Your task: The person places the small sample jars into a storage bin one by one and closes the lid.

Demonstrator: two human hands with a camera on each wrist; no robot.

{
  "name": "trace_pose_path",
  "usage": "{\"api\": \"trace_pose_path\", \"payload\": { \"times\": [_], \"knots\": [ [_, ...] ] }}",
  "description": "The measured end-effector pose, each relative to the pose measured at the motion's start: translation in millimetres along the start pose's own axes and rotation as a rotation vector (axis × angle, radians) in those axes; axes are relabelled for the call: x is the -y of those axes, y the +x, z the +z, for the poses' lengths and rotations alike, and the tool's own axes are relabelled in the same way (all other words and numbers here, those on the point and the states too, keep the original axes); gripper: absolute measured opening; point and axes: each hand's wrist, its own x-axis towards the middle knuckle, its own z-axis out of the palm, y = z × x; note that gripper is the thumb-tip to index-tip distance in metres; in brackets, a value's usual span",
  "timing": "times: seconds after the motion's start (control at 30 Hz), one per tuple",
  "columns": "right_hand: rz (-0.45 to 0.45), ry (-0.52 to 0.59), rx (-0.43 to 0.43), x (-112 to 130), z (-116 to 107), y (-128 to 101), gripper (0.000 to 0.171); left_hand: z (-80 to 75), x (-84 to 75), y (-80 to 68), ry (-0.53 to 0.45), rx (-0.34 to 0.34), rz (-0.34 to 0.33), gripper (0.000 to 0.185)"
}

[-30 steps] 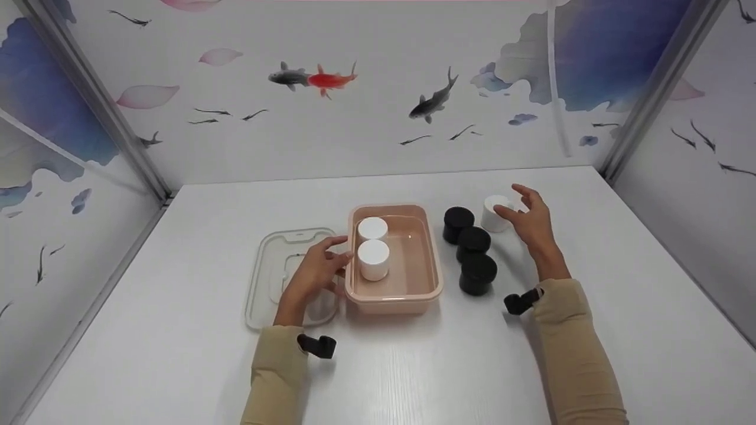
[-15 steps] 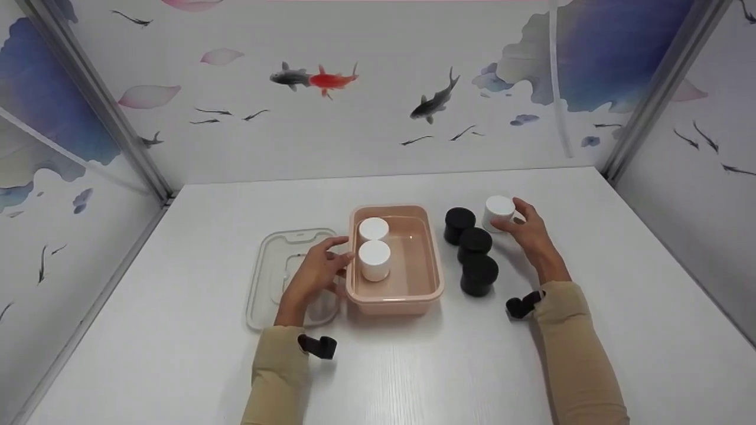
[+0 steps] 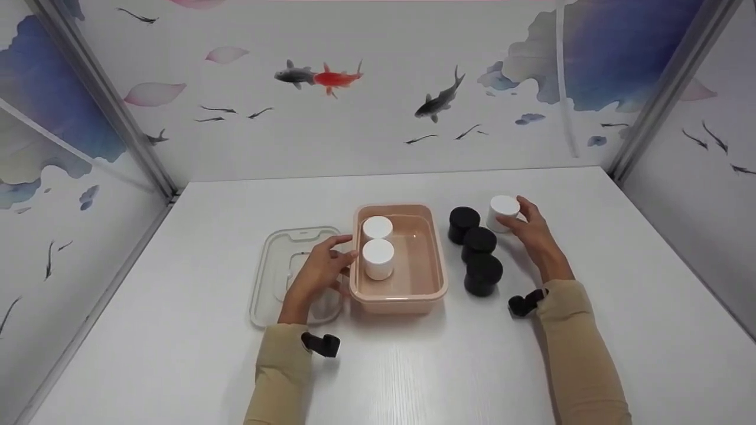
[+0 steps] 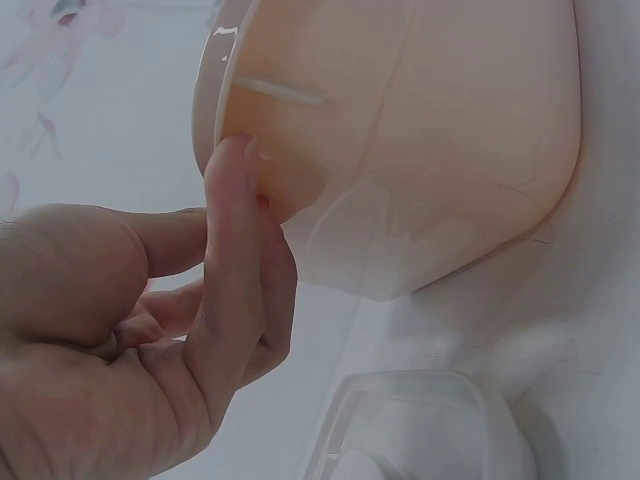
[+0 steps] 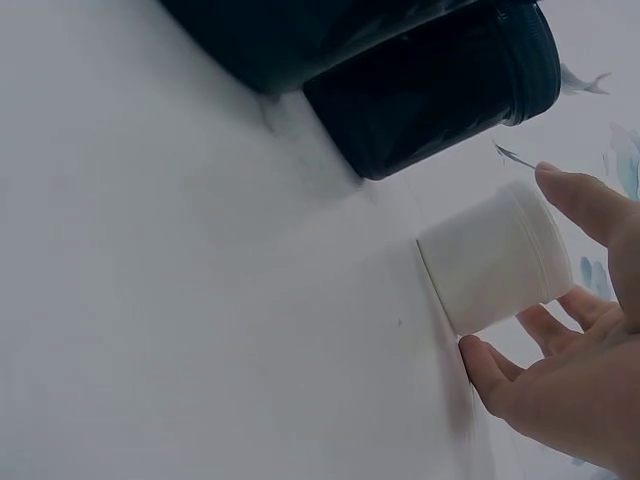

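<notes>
1. The white jar (image 3: 503, 212) stands upright on the worktop (image 3: 177, 330), just right of the farthest of three black jars (image 3: 478, 251) and touching none of them. It looks like a small, stiff plastic pot with a smooth wall and flat lid, probably light and a little slippery.
2. The right hand (image 3: 531, 233) curls round it from the right, thumb on the near side and fingers on the far side. The right wrist view shows the fingertips (image 5: 575, 200) at the wall, though how firm the hold is cannot be told. A grip low on the wall, across its width, seems the safest hold.
3. The black jars line up close on its left, so the freer way out seems upward or to the right.
4. The pink tub (image 3: 434, 277) sits left of the black jars, holding two more white jars (image 3: 378, 248) along its left side; its right half is bare.
5. The left hand (image 3: 319, 274) pinches the tub's left rim, thumb on top and fingers below.
6. A clear lid (image 3: 271, 265) lies flat under that hand.
</notes>
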Motion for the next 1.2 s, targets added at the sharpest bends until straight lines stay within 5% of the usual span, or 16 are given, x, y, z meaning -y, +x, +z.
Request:
{"api": "trace_pose_path", "payload": {
  "times": [0.53, 0.87, 1.2],
  "knots": [
    [-0.01, 0.029, -0.133, -6, 2, 8, 0.087, 1.7, -4.3, 0.3, 0.007, 0.005, -0.028, 0.05],
    [-0.122, 0.041, -0.181, 21, -1, -6, 0.083, 2.5, -5.0, 2.1, 0.024, 0.005, -0.033, 0.05],
    [-0.232, 0.053, -0.126, 50, 6, -23, 0.078, 0.7, -1.3, 0.0, -0.004, 0.0, -0.006, 0.051]
  ]
}}
